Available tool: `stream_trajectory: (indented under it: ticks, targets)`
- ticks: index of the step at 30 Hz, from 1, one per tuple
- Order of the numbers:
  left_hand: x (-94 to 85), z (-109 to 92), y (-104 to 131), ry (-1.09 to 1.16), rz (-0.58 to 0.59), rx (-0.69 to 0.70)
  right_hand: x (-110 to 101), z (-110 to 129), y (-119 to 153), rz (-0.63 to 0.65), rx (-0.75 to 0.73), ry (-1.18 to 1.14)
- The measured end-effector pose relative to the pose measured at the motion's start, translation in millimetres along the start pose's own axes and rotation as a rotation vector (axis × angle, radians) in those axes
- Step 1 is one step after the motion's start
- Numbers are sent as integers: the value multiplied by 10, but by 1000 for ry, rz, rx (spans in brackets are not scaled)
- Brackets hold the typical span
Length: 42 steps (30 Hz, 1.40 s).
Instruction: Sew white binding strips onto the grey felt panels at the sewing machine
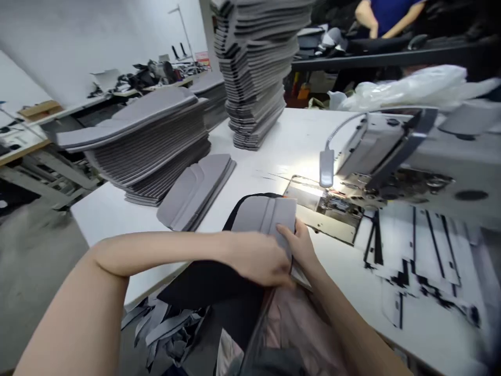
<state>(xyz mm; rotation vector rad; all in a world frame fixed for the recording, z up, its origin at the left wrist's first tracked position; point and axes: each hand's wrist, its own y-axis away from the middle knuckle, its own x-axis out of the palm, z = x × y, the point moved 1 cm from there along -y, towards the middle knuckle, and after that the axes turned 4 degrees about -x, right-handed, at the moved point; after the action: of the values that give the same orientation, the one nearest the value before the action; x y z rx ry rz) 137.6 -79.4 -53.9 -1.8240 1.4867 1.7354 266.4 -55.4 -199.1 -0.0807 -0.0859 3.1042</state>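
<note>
A grey padded fabric panel [250, 213] with stitched ridges lies on a black piece of fabric [211, 282] at the table's near edge. My right hand [303, 244] grips the panel's right edge, thumb on top and the other fingers partly hidden. Across the panel's near part reaches my left hand [262, 258]; its fingers, pointing right, are smeared by motion, so their grip is unclear. To the right of my hands stands a sewing machine [376, 151] with a lit lamp [326, 168] near its needle area.
Small grey panels [195, 190] lie to the left, beside a larger stack [148, 141]. A tall stack [256, 78] stands behind. Black strips [376, 240] lie on the white table [258, 175]. Fabric scraps [172, 329] hang below. Another person [391, 18] works behind.
</note>
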Motion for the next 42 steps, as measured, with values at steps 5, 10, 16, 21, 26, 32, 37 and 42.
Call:
stream_trajectory:
  ticks: [5, 10, 16, 21, 26, 32, 37, 42]
  targets:
    - [-84, 688, -906, 73, -524, -175, -215, -79, 16, -108, -36, 176]
    - [48, 1018, -1540, 456, -452, -1, -529, 9, 106, -141, -97, 421]
    - [134, 1134, -1841, 683, -485, -143, -817, 29, 278, 82, -944, 1003]
    - [77, 1117, -1985, 672, -482, -195, -858, -2, 192, 34, -1130, 1136]
    - [19, 1119, -2127, 691, -521, -224, -953, 40, 105, 25, -1068, 1198]
    - [47, 1186, -2322, 835, -537, -211, -1045, 10, 39, 43, -982, 1211]
    - [116, 1258, -2411, 917, -538, -243, -1069, 8, 16, 27, -955, 1206]
    - [81, 1205, -2373, 815, -547, -200, -1074, 8, 28, 77, -880, 1133]
